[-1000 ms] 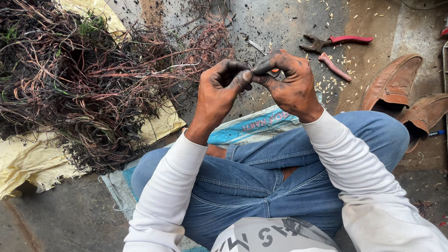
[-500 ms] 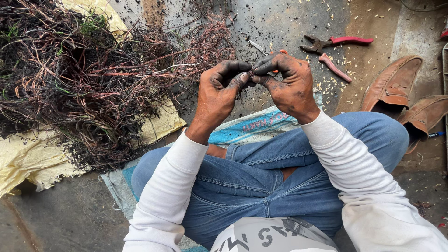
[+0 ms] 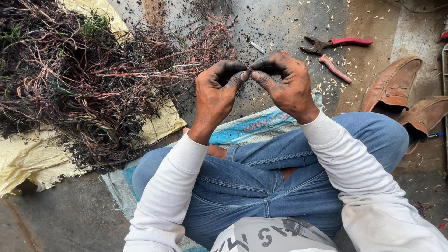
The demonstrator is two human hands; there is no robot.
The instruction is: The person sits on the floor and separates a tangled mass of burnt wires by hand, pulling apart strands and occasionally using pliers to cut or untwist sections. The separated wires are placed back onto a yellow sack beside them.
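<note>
Copper-coloured and barely visible, a short bit of wire [image 3: 248,70] sits pinched between the fingertips of both hands, held above the concrete floor [image 3: 280,23] just ahead of the person's crossed knees. Its long axis appears to run left to right, from one pinch to the other, though most of it is hidden by the fingers. The left hand [image 3: 219,91] and the right hand [image 3: 287,84] meet tip to tip at the same height, so neither is nearer; both are blackened with soot, thumbs and forefingers curled and pressed onto the strand, the other fingers folded loosely.

Outward from the hands:
- 1 large tangle of burnt wires [image 3: 84,79], reddish-brown and charred black, thin and springy, lies to the left at the floor's far-left corner, partly on a crumpled yellow sack [image 3: 32,158]; loose strands reach toward the left hand.
- 1 woven blue-and-white sack [image 3: 252,128] is spread flat under the legs.
- 1 pair of pliers with red handles [image 3: 336,44] rests on the floor beyond the right hand, jaws toward the hands, amid pale scattered chips.
- 2 brown leather shoes [image 3: 401,98], worn and creased, stand at the right edge.

The sleeves are white; the trousers are blue denim.
</note>
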